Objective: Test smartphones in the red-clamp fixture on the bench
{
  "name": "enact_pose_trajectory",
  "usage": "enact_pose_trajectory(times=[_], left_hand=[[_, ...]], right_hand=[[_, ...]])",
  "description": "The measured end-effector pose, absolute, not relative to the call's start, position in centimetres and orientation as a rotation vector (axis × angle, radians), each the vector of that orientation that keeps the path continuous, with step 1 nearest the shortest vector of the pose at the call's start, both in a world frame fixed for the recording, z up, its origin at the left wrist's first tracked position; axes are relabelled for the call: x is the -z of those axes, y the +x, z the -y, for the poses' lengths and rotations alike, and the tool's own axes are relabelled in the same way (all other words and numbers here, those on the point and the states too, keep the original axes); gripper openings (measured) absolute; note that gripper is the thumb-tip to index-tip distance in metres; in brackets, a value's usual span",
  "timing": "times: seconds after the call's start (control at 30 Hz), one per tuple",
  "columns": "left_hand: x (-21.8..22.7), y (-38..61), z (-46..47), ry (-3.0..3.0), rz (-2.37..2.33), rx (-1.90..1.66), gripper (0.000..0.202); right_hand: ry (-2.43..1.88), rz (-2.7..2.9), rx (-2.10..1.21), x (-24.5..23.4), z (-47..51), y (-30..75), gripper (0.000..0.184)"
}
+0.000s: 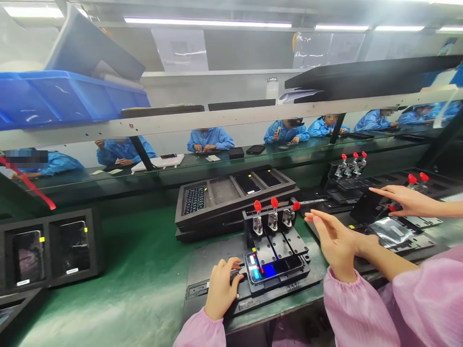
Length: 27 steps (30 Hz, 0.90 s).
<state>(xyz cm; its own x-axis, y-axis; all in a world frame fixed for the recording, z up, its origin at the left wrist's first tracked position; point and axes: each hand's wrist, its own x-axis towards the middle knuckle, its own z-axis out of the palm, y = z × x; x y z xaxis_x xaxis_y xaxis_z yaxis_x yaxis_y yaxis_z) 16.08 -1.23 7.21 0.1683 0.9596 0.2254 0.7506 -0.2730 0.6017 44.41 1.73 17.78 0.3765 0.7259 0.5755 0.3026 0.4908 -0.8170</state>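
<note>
Green bench (137,260), lit phone (269,267), two hands close by

We work largest to smallest: blue-coated workers (285,132) sit across the line, and black foam trays (220,180) of phones lie on our side. Before us stands a black fixture (280,246) with three upright red-handled clamps (273,217). We judge the main risks to lie here: a knocked clamp could drop onto our fingers, and a phone sitting unevenly could scrape against the fixture. Another person's hand (408,200), reaching in on the right beside a foil bag (392,231), could also collide with ours. The phone lies in the fixture's front nest, just right of our left hand (222,289). Those fingers curl at its left end, though we cannot tell whether they grip it. Our right hand (338,238), open and apart, hangs just beside the fixture, touching nothing.
</note>
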Motion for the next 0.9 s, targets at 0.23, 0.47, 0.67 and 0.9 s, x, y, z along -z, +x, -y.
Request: enact_pose_trajectory(times=[0.23,0.47,0.67,0.9], left_hand=[[-6.8,8.0,2.6,2.040,-1.743,-0.757,0.040],[-5.3,1.2,5.5,1.879,-1.988,-0.853,0.044],[-5.2,1.0,8.3,1.678,-2.196,-1.130,0.050],[-5.7,2.2,11.3,1.440,-2.335,-1.498,0.042]], right_hand=[[-1.151,1.161,-0.184,-14.0,1.1,44.5,0.018],[-0.767,1.858,-0.257,-13.6,3.1,37.5,0.028],[-0.892,2.434,-0.523,-12.8,0.3,30.0,0.076],[-0.918,2.690,-0.601,-10.4,-1.7,23.5,0.116]])
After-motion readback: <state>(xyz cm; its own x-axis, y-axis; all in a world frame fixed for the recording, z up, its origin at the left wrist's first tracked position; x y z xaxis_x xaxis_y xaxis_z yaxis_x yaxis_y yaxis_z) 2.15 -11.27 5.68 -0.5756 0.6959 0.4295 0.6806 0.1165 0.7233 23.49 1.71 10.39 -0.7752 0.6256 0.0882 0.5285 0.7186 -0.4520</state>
